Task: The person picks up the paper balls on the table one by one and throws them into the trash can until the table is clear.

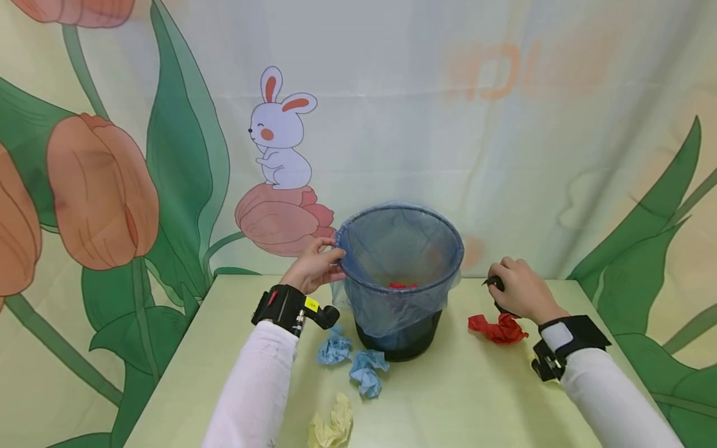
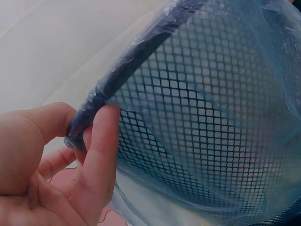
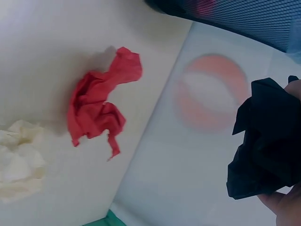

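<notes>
A mesh wastebasket (image 1: 400, 280) with a translucent blue liner stands towards the back of the table. My left hand (image 1: 315, 266) pinches its left rim between thumb and fingers; the left wrist view shows the liner-covered rim (image 2: 122, 70) in that grip. My right hand (image 1: 523, 289), to the right of the basket, holds a crumpled piece of black paper (image 3: 268, 141). Below this hand a crumpled red paper (image 1: 498, 328) lies on the table. Another bit of red paper (image 1: 402, 286) shows inside the basket.
Two crumpled blue papers (image 1: 366, 372) lie in front of the basket, left of its base. Nearer me is a crumpled yellow paper (image 1: 332, 424). Another pale yellow paper (image 3: 21, 160) sits by the right wrist. A printed curtain (image 1: 392, 124) hangs behind the table (image 1: 448, 404).
</notes>
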`<state>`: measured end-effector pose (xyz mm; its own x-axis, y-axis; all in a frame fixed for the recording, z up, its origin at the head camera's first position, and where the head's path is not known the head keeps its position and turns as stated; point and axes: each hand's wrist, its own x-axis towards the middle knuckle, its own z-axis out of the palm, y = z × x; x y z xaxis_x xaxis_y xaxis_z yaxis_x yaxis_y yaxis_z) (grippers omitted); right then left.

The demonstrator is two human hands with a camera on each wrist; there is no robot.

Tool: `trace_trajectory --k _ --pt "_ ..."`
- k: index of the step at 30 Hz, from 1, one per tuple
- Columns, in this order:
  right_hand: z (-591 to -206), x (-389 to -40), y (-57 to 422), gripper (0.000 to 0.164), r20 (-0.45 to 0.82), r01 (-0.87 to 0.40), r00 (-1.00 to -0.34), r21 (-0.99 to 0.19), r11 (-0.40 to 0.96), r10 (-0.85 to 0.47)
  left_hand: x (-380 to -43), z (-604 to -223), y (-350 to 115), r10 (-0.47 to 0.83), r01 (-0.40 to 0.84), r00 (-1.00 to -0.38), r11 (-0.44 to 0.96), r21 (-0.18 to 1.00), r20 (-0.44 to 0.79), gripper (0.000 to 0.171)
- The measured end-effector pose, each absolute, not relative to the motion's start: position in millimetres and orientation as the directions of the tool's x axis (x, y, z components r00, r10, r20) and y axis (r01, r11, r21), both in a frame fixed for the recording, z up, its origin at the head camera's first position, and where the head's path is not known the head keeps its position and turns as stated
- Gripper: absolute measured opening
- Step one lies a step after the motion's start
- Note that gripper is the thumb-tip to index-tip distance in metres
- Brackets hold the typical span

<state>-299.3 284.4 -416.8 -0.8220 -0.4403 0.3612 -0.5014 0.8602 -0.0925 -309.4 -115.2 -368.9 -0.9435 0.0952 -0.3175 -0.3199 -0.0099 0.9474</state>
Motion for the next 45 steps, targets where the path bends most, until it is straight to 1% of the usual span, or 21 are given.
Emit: trace_trajectory --k 10,19,29,35,45 --pt "-376 -315 268 0.007 0.409 -0.544 -0.770 -0.022 0.839 -0.489 -310 -366 -115 0.091 -0.318 -0.945 -0.015 0.948 -0.316 0.036" --pt "-345 -321 256 0.005 0.427 -0.582 -0.728 0.028 0.813 -0.536 -310 -365 -116 0.086 -0.320 -0.944 -0.011 0.947 -0.318 0.038" --pt "-322 -322 238 0.006 0.431 -0.581 -0.717 0.063 0.811 -0.547 -310 -366 -116 0.090 -0.321 -0.943 -0.001 0.947 -0.320 0.039" --pt "-311 -320 222 0.008 0.446 -0.600 -0.693 0.077 0.796 -0.566 -310 -368 -115 0.085 -0.314 -0.946 0.001 0.949 -0.313 0.035" --pt "-300 -318 202 0.011 0.459 -0.637 -0.663 0.068 0.768 -0.591 -309 -368 -113 0.085 -0.316 -0.945 0.000 0.949 -0.315 0.036"
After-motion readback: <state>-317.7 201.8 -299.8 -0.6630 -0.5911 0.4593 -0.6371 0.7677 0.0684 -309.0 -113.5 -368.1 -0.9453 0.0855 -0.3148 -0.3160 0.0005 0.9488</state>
